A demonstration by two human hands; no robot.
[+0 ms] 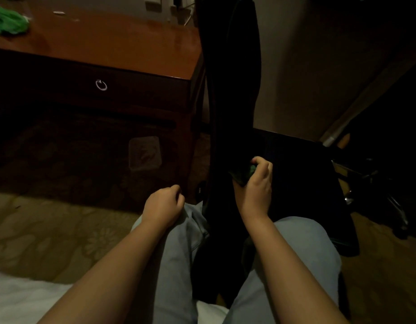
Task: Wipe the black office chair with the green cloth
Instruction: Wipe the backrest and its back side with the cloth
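Note:
The black office chair [235, 90] stands between my knees, its tall backrest rising up the middle of the view and its seat spreading to the right. My right hand [255, 185] grips a bunched green cloth [251, 170] against the lower backrest, near where it meets the seat. Most of that cloth is hidden in shadow and under my fingers. My left hand [163, 205] rests loosely curled on my left knee and holds nothing. Another green cloth [8, 19] lies on the desk at the far left.
A reddish wooden desk [122, 52] with a ring-handled drawer [101, 85] stands left of the chair. Patterned carpet [50, 230] covers the floor. The chair's metal base [375, 190] shows at the right. White bedding [19, 300] lies at the bottom left.

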